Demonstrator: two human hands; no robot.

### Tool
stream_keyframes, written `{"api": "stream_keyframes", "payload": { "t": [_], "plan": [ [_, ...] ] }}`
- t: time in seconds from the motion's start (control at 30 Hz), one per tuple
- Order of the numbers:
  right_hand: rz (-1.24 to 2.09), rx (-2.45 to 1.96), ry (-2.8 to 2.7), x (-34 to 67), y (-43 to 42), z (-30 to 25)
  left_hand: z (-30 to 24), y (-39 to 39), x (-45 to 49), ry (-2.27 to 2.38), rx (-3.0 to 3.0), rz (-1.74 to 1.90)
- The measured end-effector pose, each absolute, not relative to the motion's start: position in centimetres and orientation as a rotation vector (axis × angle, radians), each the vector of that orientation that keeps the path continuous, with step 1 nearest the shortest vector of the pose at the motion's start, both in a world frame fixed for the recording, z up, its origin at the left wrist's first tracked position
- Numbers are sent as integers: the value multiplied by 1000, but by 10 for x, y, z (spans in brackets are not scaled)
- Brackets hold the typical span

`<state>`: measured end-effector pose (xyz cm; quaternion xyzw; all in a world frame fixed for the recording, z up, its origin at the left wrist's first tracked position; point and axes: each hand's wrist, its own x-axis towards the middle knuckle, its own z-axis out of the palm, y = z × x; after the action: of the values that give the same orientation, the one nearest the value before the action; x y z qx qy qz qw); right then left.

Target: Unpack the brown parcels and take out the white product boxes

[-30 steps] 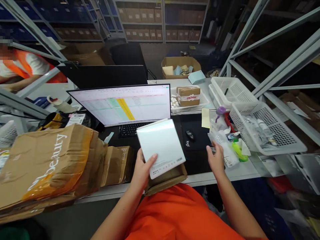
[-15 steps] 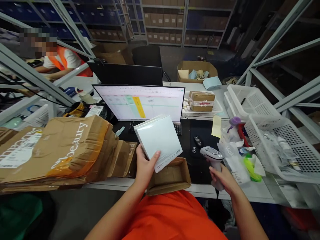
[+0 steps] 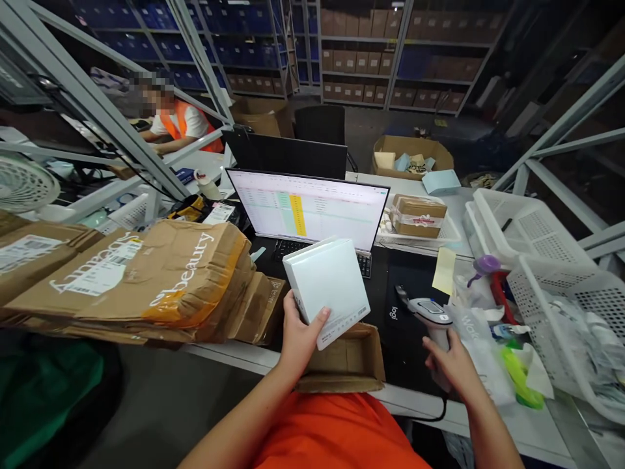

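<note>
A white box [image 3: 332, 286] with fine print and a barcode along its lower edge is tilted in my left hand [image 3: 303, 335], thumb across its front and fingers behind. My right hand [image 3: 452, 361] is wrapped round the handle of a grey-white barcode scanner [image 3: 430, 312], whose cable hangs below the desk edge. An open brown carton [image 3: 378, 355] sits below the white box, at the desk's front edge. Behind the box, a laptop [image 3: 336, 212] displays a spreadsheet with green and yellow columns. A black mouse [image 3: 402, 296] lies on the dark mat [image 3: 395, 339], left of the scanner.
Flattened brown cartons [image 3: 141, 280] are stacked on the left. White plastic baskets [image 3: 556, 319], a purple-topped bottle [image 3: 484, 266] and a bright green item [image 3: 521, 381] crowd the right. A taped carton [image 3: 418, 216] sits in a tray behind. A co-worker [image 3: 180, 124] sits at far left.
The camera view has swung left, so things appear farther right. Both hands keep their hold on the white box and the scanner, with little other movement.
</note>
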<state>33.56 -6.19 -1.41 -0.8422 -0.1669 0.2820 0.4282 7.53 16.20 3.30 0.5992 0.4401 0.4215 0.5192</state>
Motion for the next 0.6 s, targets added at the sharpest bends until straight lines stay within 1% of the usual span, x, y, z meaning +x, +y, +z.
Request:
{"api": "stream_keyframes", "payload": {
  "t": [0.07,0.13,0.2,0.23,0.3,0.33,0.37,0.4,0.47,0.5,0.53,0.6],
  "plan": [
    [628,-2216,-261,362,-64,-51,33,160,74,1048,1404,987],
    [677,-2270,-152,382,-69,-85,35,158,74,1014,1353,928],
    [709,-2365,-160,391,-73,-106,38,155,75,958,1295,848],
    [653,-2427,-181,392,-73,-110,39,153,76,928,1268,809],
    [430,-2473,-242,385,-67,-102,42,149,79,873,1222,745],
    [355,-2396,-294,377,-62,-92,43,147,81,846,1208,723],
    [361,-2244,-373,367,-55,-78,44,145,85,815,1205,701],
    [448,-2039,-478,355,-47,-63,44,143,88,780,1214,678],
    [754,-1625,-707,330,-34,-33,43,141,96,708,1259,619],
    [870,-1512,-793,319,-30,-20,42,140,99,676,1287,588],
    [941,-1470,-863,310,-27,-10,40,139,101,644,1311,560],
    [910,-1547,-941,302,-26,5,36,139,102,582,1357,545]
  ]
}}
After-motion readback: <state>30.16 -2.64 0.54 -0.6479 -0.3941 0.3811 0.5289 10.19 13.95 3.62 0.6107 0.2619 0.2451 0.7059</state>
